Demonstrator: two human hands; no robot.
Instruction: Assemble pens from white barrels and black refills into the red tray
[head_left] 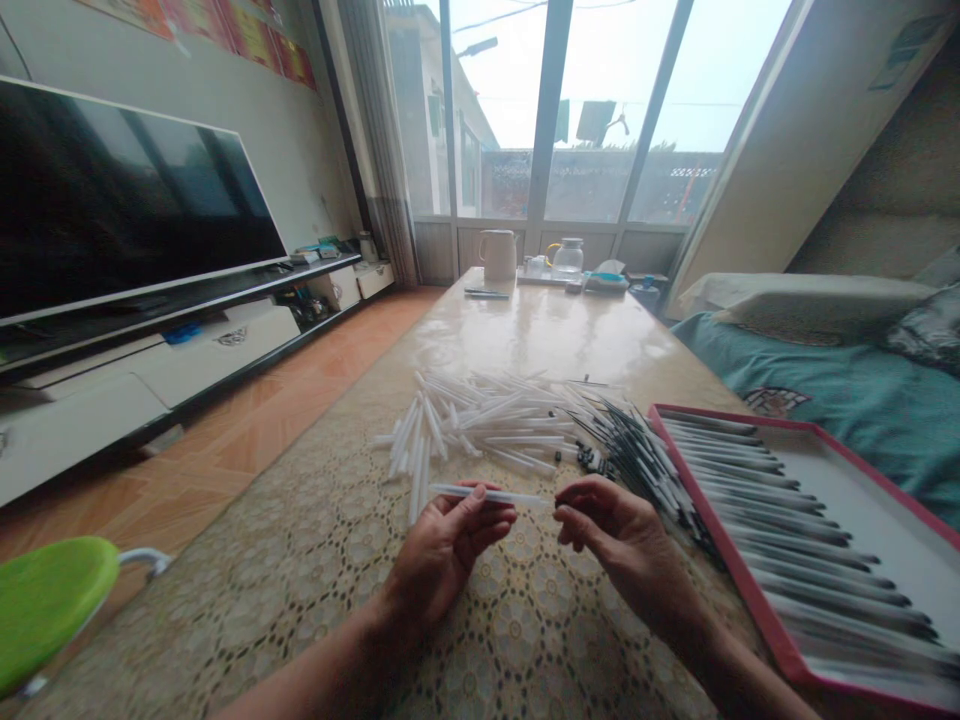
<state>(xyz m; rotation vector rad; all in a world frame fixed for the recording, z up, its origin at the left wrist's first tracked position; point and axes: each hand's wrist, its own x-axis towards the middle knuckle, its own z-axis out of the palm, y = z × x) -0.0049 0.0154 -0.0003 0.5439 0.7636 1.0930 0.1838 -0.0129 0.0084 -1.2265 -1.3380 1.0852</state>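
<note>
My left hand (457, 535) is closed on a translucent white plastic tube (517, 497), held level with its free end pointing right. Just past that end, the thumb and fingertips of my right hand (607, 525) are pinched together; a small dark bit shows at the fingertips, too small to name for sure. Behind my hands lies a loose pile of similar white tubes (487, 415). Dark slender rods (637, 445) are heaped beyond my right hand, with several small black caps (592, 460) beside them.
A red-rimmed box (855, 455) at the right holds a row of filled tubes (802, 540). On the far table end (540, 320) stand a white jug (498, 255), a glass pitcher (568, 258) and a tissue pack (606, 278). A green stool (56, 610) is at the left.
</note>
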